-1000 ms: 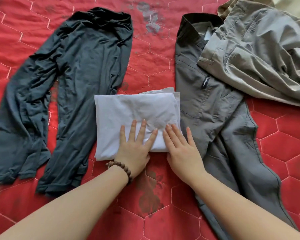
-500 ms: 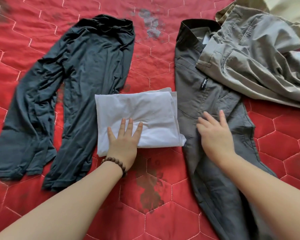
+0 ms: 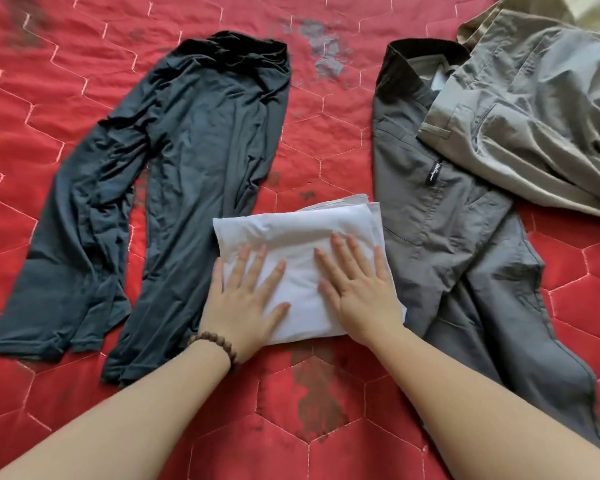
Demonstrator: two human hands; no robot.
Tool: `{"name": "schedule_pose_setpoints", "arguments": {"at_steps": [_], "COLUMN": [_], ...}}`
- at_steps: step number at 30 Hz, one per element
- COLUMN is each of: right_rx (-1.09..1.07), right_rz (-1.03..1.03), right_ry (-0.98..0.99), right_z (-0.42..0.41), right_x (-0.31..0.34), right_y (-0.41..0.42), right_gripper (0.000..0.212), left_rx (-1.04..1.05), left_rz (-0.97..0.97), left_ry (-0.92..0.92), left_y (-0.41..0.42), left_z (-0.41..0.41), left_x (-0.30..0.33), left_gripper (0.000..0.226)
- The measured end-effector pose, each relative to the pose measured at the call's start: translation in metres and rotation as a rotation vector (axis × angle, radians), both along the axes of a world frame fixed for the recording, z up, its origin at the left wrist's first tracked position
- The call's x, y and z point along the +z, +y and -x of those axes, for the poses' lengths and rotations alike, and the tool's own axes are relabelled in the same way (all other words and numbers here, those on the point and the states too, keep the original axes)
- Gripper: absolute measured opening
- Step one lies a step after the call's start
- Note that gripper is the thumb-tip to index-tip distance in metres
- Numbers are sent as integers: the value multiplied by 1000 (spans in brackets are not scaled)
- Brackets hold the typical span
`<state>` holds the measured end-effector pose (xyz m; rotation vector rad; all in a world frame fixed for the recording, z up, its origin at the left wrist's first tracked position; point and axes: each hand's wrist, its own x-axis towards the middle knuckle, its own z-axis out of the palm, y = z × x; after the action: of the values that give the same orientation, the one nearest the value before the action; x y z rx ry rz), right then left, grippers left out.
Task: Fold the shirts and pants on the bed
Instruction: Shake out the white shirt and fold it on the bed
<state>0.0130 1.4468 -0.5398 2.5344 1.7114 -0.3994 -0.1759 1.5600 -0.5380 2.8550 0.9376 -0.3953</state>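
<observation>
A red quilted bedspread [image 3: 326,140], stitched in hexagons and worn dark in patches, is filling the view, with clothes lying across it. At its middle a folded white shirt [image 3: 298,237] is sitting as a neat rectangle, and both hands are lying flat on it: the left hand [image 3: 245,299], with a beaded bracelet [image 3: 215,344] at its wrist, and the right hand [image 3: 357,289], fingers straight and spread, pressing the cloth down. This looks like the closing step on that garment, smoothing the last fold. The next move probably calls for setting it aside and drawing over an unfolded piece: the dark long-sleeved top [image 3: 194,161] lying to the left, or the grey trousers [image 3: 440,244] just to the right, whose waist is lying under crumpled khaki trousers [image 3: 534,116]. The khaki pair is running off the right edge, and pale cloth in the top corner is too cut off to name.
</observation>
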Motion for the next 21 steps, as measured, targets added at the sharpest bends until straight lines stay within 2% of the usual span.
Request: {"name": "schedule_pose_setpoints", "arguments": {"at_steps": [3,5,8,12,15,18,21], "right_rx": [-323,-410,-462,-515,-616,-611,-533], "right_rz": [-106,-181,-207,-196,-91,21,-31], "right_ry": [73,191,330,346,386,457,546], "right_z": [-8,-9,-13,-16,-16,-20,-22], "right_x": [3,9,22,34,36,37,41], "right_y": [13,16,13,12,15,15,9], "right_gripper": [57,60,64,63,66,74,73], "left_rx": [144,186,332,598,731,756,689], "left_rz": [26,77,111,216,348,507,648], "left_ry": [-27,-128,-387,-448,-469,-481,-485], "left_y": [18,12,-4,-13,-8,2,12], "left_z": [1,-3,-4,-3,-6,-8,-3], "left_x": [-2,5,14,23,26,27,33], "left_gripper": [66,68,55,47,47,46,51]}}
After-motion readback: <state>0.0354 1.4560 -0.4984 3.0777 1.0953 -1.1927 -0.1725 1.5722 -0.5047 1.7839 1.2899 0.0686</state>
